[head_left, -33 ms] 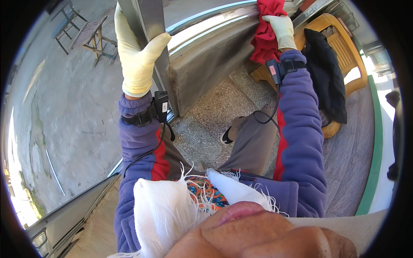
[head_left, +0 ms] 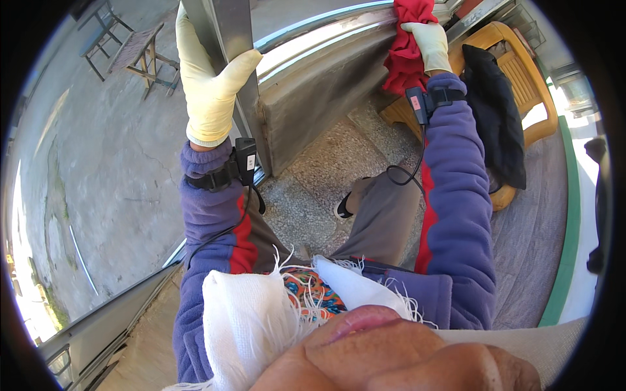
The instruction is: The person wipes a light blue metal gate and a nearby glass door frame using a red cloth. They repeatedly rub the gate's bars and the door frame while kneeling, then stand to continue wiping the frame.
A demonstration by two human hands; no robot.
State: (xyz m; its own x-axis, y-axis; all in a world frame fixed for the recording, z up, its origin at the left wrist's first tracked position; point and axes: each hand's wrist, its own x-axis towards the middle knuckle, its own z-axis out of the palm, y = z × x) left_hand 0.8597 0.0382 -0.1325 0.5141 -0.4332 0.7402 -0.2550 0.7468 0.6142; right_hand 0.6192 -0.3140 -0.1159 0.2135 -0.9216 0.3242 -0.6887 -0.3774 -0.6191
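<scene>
My left hand (head_left: 212,91), in a pale yellow glove, grips an upright grey metal frame post (head_left: 236,72). Its thumb lies across the near face and its long fingers run up the left side. To the upper right, my right hand (head_left: 430,47) wears a similar pale glove and is closed on a bunched red cloth (head_left: 405,68). The cloth hangs at the right end of a light-coloured sill (head_left: 319,47), above a low dark panel (head_left: 319,91). Fabric hides the right fingertips.
A yellow-brown plastic chair (head_left: 521,68) with a black garment (head_left: 492,111) draped on it stands by my right forearm. Beyond the post, a wooden-legged stool (head_left: 140,58) stands on the concrete floor (head_left: 124,182). Cables run from straps on both my wrists.
</scene>
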